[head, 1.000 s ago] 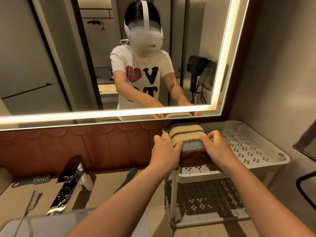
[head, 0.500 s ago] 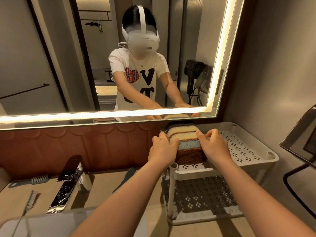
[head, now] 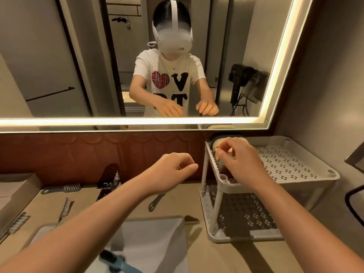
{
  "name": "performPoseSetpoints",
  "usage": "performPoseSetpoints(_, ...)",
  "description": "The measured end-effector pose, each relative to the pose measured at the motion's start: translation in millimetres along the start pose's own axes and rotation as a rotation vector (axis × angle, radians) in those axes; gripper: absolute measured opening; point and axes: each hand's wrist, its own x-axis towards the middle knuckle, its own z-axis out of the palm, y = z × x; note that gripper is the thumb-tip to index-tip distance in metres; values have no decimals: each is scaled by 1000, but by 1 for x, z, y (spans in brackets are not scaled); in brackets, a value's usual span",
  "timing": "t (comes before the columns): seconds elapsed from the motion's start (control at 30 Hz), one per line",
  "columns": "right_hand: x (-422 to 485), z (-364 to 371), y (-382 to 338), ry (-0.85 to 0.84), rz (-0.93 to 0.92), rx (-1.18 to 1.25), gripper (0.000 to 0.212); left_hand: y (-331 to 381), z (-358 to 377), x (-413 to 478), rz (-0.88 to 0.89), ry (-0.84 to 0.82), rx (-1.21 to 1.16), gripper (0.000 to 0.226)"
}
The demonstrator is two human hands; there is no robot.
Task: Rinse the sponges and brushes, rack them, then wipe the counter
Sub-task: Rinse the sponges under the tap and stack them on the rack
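A stack of sponges [head: 216, 143] stands on edge at the back left of the white perforated rack's [head: 285, 164] top shelf, mostly hidden by my right hand [head: 241, 161]. That hand hovers over the stack with loosely curled fingers and holds nothing. My left hand [head: 173, 172] hangs in the air to the left of the rack, also loosely curled and holding nothing. A blue-handled brush [head: 116, 261] lies in the white sink [head: 153, 239]. Other brushes lie on the counter: a grey one [head: 65, 188], a thin one [head: 65, 210] and one at the far left [head: 17, 221].
A dark faucet [head: 108, 180] stands behind the sink. A grey brush handle [head: 155, 201] lies on the beige counter [head: 246, 257] under my left hand. The rack's lower shelf [head: 246, 215] holds nothing visible. A dark frame [head: 354, 205] juts in at the right edge.
Both hands have let go of the sponge stack. My left hand has pulled back to the left of the rack and my right hand has lifted above the sponges. The view has tilted down.
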Motion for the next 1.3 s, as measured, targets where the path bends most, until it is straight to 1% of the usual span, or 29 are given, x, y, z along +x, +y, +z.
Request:
performPoseSetpoints(0.1, -11, 13, -34, -119, -59, 57, 12, -15, -17, -28, -20, -58, 1, 27)
performPoseSetpoints(0.27, -30, 52, -88, -321, -154, 108, 14, -56, -43, -79, -86, -108, 22, 25)
performPoseSetpoints(0.43, -48, 99, -127, -506, -164, 162, 11, -104, -63, -130, -203, -164, 35, 28)
performPoseSetpoints(0.53, -62, 135, -151, -602, -169, 161, 11, -133, -72, -165, -298, -170, 57, 30)
performPoseSetpoints(0.63, -79, 170, -169, -707, -167, 147, 12, -166, -78, -200, -407, -198, 13, 28)
performPoseSetpoints(0.7, -91, 197, -182, -797, -147, 154, 11, -191, -80, -227, -484, -189, -32, 27)
performPoseSetpoints(0.8, -106, 227, -192, -880, -151, 131, 13, -223, -75, -259, -573, -157, -71, 28)
performPoseSetpoints(0.83, -115, 252, -207, -931, -150, 137, 14, -242, -78, -284, -634, -151, -84, 30)
performPoseSetpoints(0.9, -121, 263, -207, -964, -112, 138, 14, -258, -68, -300, -697, -132, -102, 32)
performPoseSetpoints(0.97, -130, 283, -210, -998, -83, 140, 15, -276, -63, -322, -780, -85, -69, 37)
performPoseSetpoints(1.07, -149, 321, -221, -1072, -43, 112, 20, -315, -57, -360, -894, -24, 82, 46)
performPoseSetpoints(1.13, -163, 341, -222, -1118, -10, 70, 23, -331, -51, -380, -947, 30, 154, 57)
performPoseSetpoints(1.23, -183, 368, -220, -1171, -2, -16, 30, -352, -41, -401, -1031, 92, 164, 79)
performPoseSetpoints(1.3, -195, 380, -214, -1176, -5, -76, 38, -363, -33, -409, -1031, 108, 182, 87)
